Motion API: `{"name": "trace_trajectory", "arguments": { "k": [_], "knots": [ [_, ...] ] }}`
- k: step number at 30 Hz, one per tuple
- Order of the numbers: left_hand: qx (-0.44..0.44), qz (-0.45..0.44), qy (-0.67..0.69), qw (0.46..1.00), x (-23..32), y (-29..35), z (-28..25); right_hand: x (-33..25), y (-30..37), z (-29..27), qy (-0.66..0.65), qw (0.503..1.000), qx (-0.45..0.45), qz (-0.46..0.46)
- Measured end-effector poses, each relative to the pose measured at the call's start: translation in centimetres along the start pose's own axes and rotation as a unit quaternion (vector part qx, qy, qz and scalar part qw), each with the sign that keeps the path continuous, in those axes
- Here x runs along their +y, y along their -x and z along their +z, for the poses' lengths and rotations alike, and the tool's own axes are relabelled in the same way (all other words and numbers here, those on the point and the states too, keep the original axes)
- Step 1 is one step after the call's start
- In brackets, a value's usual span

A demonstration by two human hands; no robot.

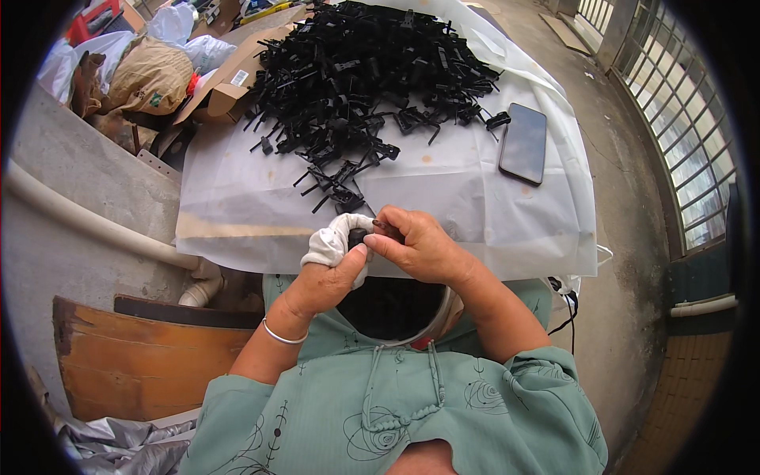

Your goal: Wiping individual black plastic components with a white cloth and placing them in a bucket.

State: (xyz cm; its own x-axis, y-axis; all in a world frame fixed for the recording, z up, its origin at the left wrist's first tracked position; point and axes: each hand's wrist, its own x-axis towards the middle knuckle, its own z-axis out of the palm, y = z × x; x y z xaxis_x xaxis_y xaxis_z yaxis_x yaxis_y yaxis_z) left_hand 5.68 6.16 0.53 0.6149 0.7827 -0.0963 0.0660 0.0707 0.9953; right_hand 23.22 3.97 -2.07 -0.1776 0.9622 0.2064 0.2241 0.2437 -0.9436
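Note:
My left hand (326, 283) is closed, its thumb pressing on a small black plastic part (359, 237). A white cloth (326, 244) is wrapped about that hand's fingers. Close on its right, my right hand (419, 244) is pinched shut at the part's edge; what lies between its fingertips is hidden. Both hands are held over the table's near edge, above a dark-mouthed bucket (396, 307) at my lap. Just beyond them, black plastic pieces with thin prongs (336, 186) trail down from a large heap (372, 71) of similar pieces.
A whitish plastic sheet (475, 214) covers the table, and a phone (523, 144) lies on its right side. At the left are a cardboard box (231, 93), bags (150, 75), a pipe (103, 224) and a wooden board (146, 360). A barred window (681, 103) stands far right.

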Motion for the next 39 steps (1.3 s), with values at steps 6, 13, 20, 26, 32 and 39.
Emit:
{"name": "trace_trajectory", "arguments": {
  "k": [6, 13, 20, 26, 32, 39],
  "knots": [
    [0.022, 0.06, -0.054, 0.997, -1.2, -0.2, -0.4, -0.5, 0.0, -0.3, 0.018, 0.999, -0.034, -0.01],
    [0.031, 0.013, 0.002, 0.999, 0.0, 0.1, -0.5, -0.3, -0.1, 0.0, -0.005, 0.997, -0.076, -0.034],
    [-0.003, 0.033, -0.073, 0.997, 0.3, 0.6, -0.8, -1.1, -0.5, 0.9, 0.0, 0.998, -0.048, 0.035],
    [0.046, 0.02, 0.001, 0.999, -0.8, 0.5, -1.3, 0.2, -0.5, 1.1, -0.005, 0.998, -0.056, -0.037],
    [0.05, 0.012, -0.007, 0.999, -0.5, 0.5, -1.4, -0.1, -1.0, 1.4, 0.008, 0.997, -0.077, -0.018],
    [0.084, 0.151, -0.262, 0.949, -0.7, 0.7, -2.0, -0.3, -1.4, 4.5, 0.03, 0.998, 0.019, -0.056]
  ]
}}
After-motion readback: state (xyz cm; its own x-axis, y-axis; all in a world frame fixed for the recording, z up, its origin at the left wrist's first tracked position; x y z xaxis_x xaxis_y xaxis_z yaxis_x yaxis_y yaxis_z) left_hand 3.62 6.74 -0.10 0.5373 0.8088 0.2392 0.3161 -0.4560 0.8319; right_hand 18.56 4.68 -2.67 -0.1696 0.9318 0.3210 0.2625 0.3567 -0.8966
